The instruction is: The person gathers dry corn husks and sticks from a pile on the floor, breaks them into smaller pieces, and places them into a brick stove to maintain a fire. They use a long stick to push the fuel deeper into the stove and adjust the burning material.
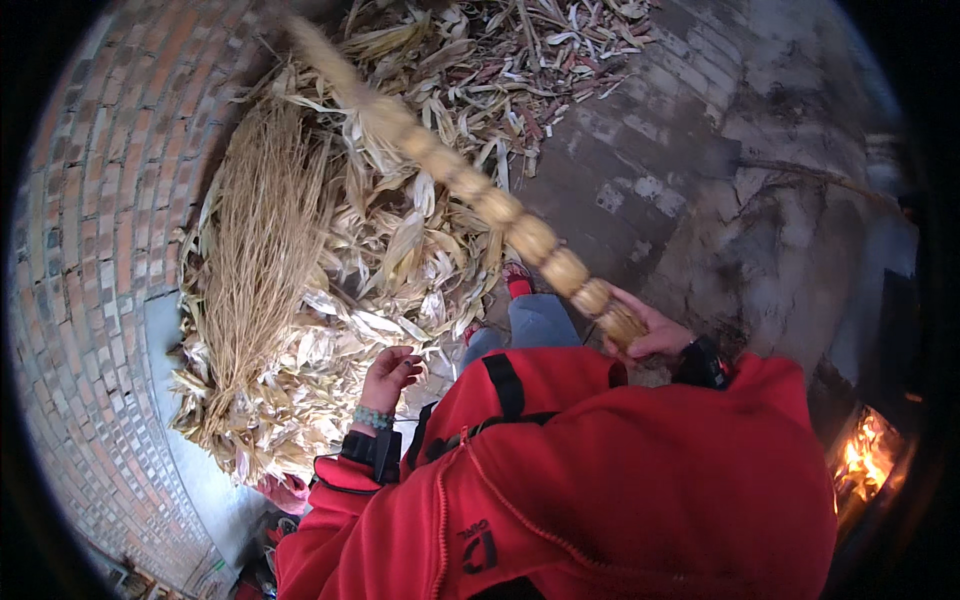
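Note:
My right hand [654, 328] is closed around the lower end of a long, straw-coloured handle [531, 238], bound at intervals so that it bulges in segments. The handle slants up and left over the floor, and its far end is blurred, so what it carries there cannot be told. My left hand [388, 377], with a bead bracelet at the wrist, holds nothing; its fingers are loosely curled. Beyond it lies a sheaf of thin dry stalks [259, 247] on a heap of dry corn husks [409, 244].
A brick wall [112, 195] rises at the left. Corn cobs [592, 45] and husk scraps lie on the brick floor at the top. An open fire [864, 456] burns at the lower right. My feet stand at the husk heap's edge.

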`<state>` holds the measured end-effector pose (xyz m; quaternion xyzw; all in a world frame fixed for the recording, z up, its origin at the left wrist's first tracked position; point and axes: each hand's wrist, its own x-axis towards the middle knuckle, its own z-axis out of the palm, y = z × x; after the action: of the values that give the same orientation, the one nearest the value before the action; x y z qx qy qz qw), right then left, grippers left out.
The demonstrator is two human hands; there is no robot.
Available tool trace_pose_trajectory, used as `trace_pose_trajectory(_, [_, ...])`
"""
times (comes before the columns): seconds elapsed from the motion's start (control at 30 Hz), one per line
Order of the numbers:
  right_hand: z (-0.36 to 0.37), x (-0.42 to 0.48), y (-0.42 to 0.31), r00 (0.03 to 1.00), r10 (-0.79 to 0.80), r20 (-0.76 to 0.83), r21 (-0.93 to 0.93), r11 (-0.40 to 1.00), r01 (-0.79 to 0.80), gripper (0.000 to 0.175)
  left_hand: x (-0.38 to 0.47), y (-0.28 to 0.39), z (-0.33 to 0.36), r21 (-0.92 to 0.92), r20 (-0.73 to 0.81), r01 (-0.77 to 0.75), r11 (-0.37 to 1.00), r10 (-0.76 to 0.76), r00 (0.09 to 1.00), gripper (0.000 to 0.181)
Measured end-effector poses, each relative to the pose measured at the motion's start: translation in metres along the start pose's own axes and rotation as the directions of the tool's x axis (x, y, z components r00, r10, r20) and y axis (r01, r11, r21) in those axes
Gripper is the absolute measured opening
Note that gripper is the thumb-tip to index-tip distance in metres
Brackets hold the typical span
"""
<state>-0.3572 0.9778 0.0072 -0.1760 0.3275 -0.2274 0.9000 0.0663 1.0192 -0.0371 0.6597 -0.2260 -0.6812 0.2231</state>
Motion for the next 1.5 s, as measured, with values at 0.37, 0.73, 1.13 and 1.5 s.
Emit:
trace_pose_trajectory(0.37, [-0.071,0.019,0.196,0.724,0.486,-0.490,0.355,0.870,-0.343,0.019,-0.017,-0.058,-0.066,0.000,0.072,0.026,1.000,-0.026,0.997,0.022])
trace_pose_trajectory(0.73, [0.059,-0.056,0.163,0.973,-0.046,-0.225,-0.123,0.992,0.018,0.086,-0.041,-0.054,-0.099,0.085,0.105,-0.117,0.989,0.108,0.989,0.024])
trace_pose_trajectory(1.13, [-0.036,-0.091,0.242,0.767,0.005,-0.641,-0.063,0.996,-0.059,0.045,-0.032,-0.027,-0.037,0.160,0.157,-0.135,0.978,0.110,0.981,0.025])
trace_pose_trajectory(1.5, [-0.118,-0.179,0.219,0.732,0.040,-0.680,0.081,0.996,0.021,0.023,-0.017,0.009,0.131,0.283,0.339,-0.189,0.940,0.087,0.937,0.024])
